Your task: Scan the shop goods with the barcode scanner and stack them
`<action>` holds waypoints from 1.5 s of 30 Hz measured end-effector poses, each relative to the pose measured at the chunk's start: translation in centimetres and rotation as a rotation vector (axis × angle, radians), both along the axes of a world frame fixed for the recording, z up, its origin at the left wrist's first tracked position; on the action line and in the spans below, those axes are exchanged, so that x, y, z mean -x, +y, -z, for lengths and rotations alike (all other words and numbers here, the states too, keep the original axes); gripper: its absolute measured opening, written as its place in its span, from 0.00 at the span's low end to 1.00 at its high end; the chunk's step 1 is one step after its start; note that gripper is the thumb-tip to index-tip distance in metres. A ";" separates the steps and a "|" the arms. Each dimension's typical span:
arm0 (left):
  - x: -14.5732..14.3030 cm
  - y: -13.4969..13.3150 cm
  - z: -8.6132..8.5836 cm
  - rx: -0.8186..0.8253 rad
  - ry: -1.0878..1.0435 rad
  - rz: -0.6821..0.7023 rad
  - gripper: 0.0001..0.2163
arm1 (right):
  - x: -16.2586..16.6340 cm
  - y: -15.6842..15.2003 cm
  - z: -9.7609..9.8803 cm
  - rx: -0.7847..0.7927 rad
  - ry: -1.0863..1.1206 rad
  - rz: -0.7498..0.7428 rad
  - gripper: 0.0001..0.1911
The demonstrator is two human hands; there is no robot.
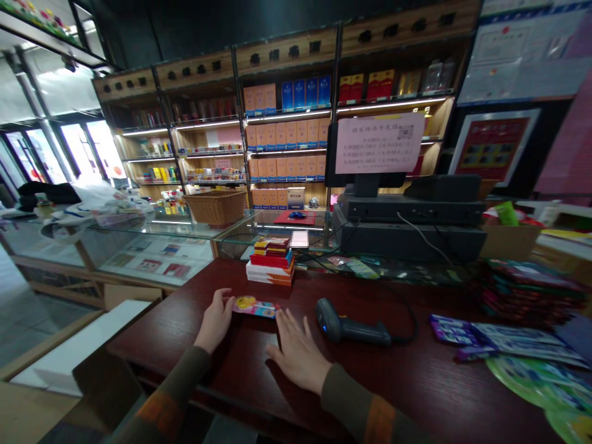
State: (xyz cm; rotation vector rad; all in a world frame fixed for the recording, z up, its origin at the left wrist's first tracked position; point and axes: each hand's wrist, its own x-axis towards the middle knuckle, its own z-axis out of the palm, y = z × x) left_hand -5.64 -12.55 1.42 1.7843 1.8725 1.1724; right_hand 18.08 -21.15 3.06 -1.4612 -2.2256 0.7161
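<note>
A small, narrow, colourful packet (256, 306) with a yellow round picture and pink and blue print lies flat on the dark red wooden counter (250, 382). My left hand (218, 319) is at its left end, with the fingers bent and the thumb against the packet's edge. Stretched palm-down, my right hand (298, 351) has its fingers extended and thumb apart, the fingertips touching the packet's right end. Just right of that hand lies a dark grey barcode scanner (351, 327) with a small blue light. Behind the packet is a stack of small red, yellow and white boxes (271, 265).
A monitor with a pink paper sign (378, 143) stands on a black cash register unit (409, 228). Purple snack packs (456, 333) and a pile of dark red packets (527, 296) lie at right. A wicker basket (216, 208) sits on the glass case, before shelves of boxes.
</note>
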 end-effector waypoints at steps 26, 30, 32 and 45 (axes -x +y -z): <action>0.1 -1.6 -1.2 0.120 0.489 0.051 0.16 | -0.3 -0.5 1.3 -0.254 -0.064 -0.011 0.35; -0.1 -1.4 -1.3 0.129 0.494 0.060 0.17 | -0.4 -0.4 1.1 -0.277 -0.068 -0.006 0.36; -0.2 -1.3 -1.5 0.143 0.501 0.059 0.17 | -0.4 -0.4 1.0 -0.283 -0.070 -0.006 0.36; -0.6 -1.6 -2.7 0.162 0.556 0.058 0.19 | -0.6 -0.5 0.4 -0.297 -0.071 0.006 0.36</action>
